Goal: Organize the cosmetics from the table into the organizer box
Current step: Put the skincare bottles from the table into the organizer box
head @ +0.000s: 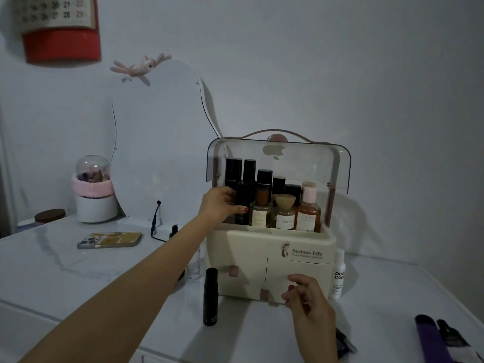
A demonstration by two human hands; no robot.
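Seating a dark bottle (242, 203) in the organizer box (275, 258), top tray, left end: left hand (220, 204), fingers wrapped round it. Lower it straight, clear of neighbouring bottles. Black tube (210, 296) waits on tabletop (78, 279). Right hand (307, 297), near front, fingers loosely curled, empty.

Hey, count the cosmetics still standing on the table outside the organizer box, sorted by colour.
Black bottle: 1
White bottle: 1
Clear bottle: 1
Total: 3, all beside the organizer box. The left hand holds a black tube inside it.
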